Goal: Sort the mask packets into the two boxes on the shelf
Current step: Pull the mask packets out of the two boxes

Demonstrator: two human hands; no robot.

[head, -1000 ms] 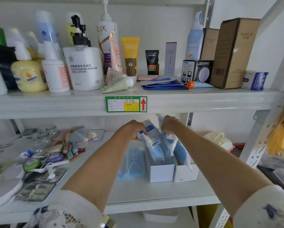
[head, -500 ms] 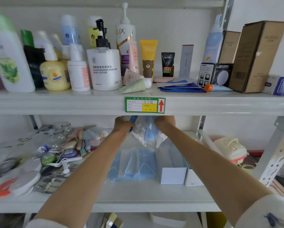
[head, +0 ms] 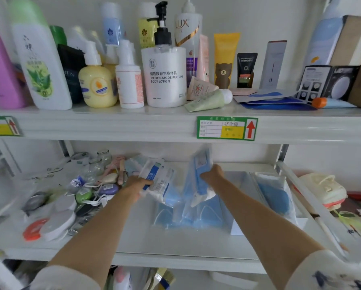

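Observation:
Both my hands reach onto the lower shelf [head: 175, 243]. My left hand [head: 136, 186] grips a white mask packet with blue print [head: 160, 181], tilted, left of centre. My right hand [head: 212, 174] holds a bunch of clear packets of blue masks [head: 198, 166] upright. Below them more blue mask packets [head: 186, 214] lie on the shelf. Two white boxes stand to the right: the nearer box [head: 237, 228] shows only a corner, and the right box [head: 301, 221] holds blue mask packets [head: 273, 193].
The upper shelf [head: 112, 126] carries lotion bottles, tubes and cartons, with a green label [head: 226, 128] on its edge. Small toiletries, jars and round lids [head: 58, 222] crowd the lower shelf's left side. A cream mask [head: 324, 189] lies beyond the right upright.
My hands have lifted packets out of the boxes and moved apart: the left carries the white packet leftward, the right holds up the blue ones. The view has shifted left.

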